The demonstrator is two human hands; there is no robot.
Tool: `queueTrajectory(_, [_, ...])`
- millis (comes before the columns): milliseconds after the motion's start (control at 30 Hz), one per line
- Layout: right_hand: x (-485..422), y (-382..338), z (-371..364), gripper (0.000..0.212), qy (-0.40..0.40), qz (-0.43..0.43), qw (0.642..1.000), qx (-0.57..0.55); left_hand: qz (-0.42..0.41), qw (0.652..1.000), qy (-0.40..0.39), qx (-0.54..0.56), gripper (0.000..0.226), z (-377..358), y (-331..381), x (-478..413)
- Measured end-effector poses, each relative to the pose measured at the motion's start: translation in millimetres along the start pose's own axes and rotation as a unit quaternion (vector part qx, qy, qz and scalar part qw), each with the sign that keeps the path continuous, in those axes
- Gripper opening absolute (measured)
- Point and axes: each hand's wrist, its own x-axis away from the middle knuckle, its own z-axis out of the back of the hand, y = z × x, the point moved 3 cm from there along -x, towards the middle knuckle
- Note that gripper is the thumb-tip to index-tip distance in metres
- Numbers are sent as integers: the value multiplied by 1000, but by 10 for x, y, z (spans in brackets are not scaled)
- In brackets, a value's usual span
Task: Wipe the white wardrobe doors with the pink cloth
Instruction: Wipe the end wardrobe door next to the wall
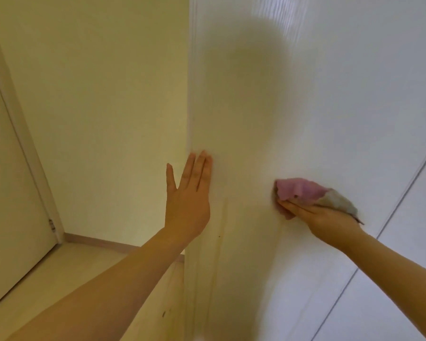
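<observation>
Left hand (187, 200): at 7 o'clock from the middle of my view, palm flat on the left edge of the door. 4 fingers are straight and together, pointing to 12 o'clock; the thumb is spread wide towards 11 o'clock. It holds nothing.
Right hand (322, 217): at 4 o'clock from the middle. Its fingers stretch towards 9 o'clock and press the cloth onto the door. The thumb is hidden, so I cannot tell whether it pinches the fabric.
Crumpled pink cloth (303, 189): bunched against the door at 11 o'clock of my right hand, with a grey-beige end trailing towards 4 o'clock.
Glossy white flat wardrobe door (305, 94): fills the view from 12 to 5 o'clock; both hands touch it.
Second white wardrobe door (416, 242): at 4 o'clock, beyond a thin dark seam (403, 193).
Rounded grey shadow (244, 70): on the door at 12 o'clock.
Plain cream wall (96, 94): at 10 o'clock.
Cream room door (5, 193): at 9 o'clock, with a small metal hinge (51, 225).
Pale wood-look floor (59, 279): at 8 o'clock.
</observation>
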Motion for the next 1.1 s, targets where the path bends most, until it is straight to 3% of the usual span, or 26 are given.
queueTrajectory(67, [14, 97, 45, 49, -7, 31, 999, -29, -29, 999, 14, 4, 71, -15, 132, -40])
queueTrajectory(100, [-28, -6, 36, 44, 1, -27, 995, -93, -34, 999, 17, 6, 69, -17, 193, -69])
queueTrajectory(167, [-42, -127, -76, 40, 107, -52, 981, -153, -39, 999, 14, 2, 71, -71, 276, -122])
queueTrajectory(200, [7, -139, -223, 45, 84, -64, 986, -129, -42, 999, 14, 1, 73, -110, 332, -123])
queueTrajectory(267, [180, -53, -591, 48, 127, 2, 992, -13, -47, 999, 10, -5, 77, -158, 359, -112])
queueTrajectory(367, [204, -75, -515, 31, 117, 37, 992, 32, -53, 998, 21, -17, 73, -165, 364, -127])
queueTrajectory(400, [83, -93, -338, 29, 139, 41, 988, 49, -55, 998, 25, -21, 68, -167, 357, -142])
queueTrajectory(500, [-334, -123, 203, 44, 321, 24, 946, 23, -48, 998, 35, -28, 55, -205, 391, -138])
queueTrajectory(533, [-413, -140, 245, 48, 334, 24, 941, 35, -44, 998, 37, -30, 55, -215, 395, -130])
queueTrajectory(700, [70, 9, -499, 46, 266, 107, 954, 82, -49, 997, 47, -33, 54, -243, 374, -137])
queueTrajectory(767, [-33, -21, -353, 48, 247, 131, 954, 107, -55, 997, 50, -38, 54, -240, 356, -141])
queueTrajectory(833, [-328, -110, 35, 48, 276, 111, 952, 69, -53, 997, 48, -36, 54, -261, 358, -128])
queueTrajectory(933, [-473, -71, 339, 47, 384, 80, 918, 59, -42, 997, 51, -32, 54, -298, 389, -136])
queueTrajectory(1033, [-109, 11, -290, 58, 309, 116, 936, 120, -66, 996, 47, -36, 54, -275, 355, -148])
queueTrajectory(1100, [225, 11, -731, 72, 236, 114, 960, 96, -85, 995, 45, -40, 54, -228, 322, -159])
